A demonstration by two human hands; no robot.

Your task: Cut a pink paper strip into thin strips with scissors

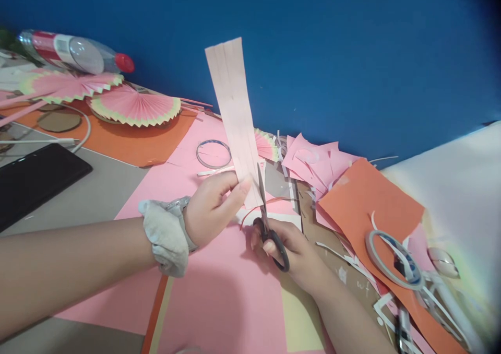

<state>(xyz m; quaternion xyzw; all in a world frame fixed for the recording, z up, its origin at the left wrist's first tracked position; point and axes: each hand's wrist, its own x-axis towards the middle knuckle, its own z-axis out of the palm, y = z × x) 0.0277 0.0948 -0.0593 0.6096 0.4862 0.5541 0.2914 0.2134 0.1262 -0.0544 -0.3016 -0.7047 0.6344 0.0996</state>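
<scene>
My left hand (213, 202) pinches the lower end of a long pale pink paper strip (234, 119), which stands upright and shows lengthwise cut lines. A grey scrunchie and a watch sit on that wrist. My right hand (287, 249) grips black-handled scissors (268, 221), fingers through the loops. The blades point up at the strip's bottom right edge. Both hands hover over a large pink paper sheet (219, 291) on the table.
Folded pink paper fans (133, 108) and an orange sheet (129, 140) lie at the back left, a plastic bottle (74, 54) behind them. A black device (35, 179) is at left. Tape rolls (213, 153) (391, 260), orange paper (371, 202) and scraps clutter the right. Blue wall behind.
</scene>
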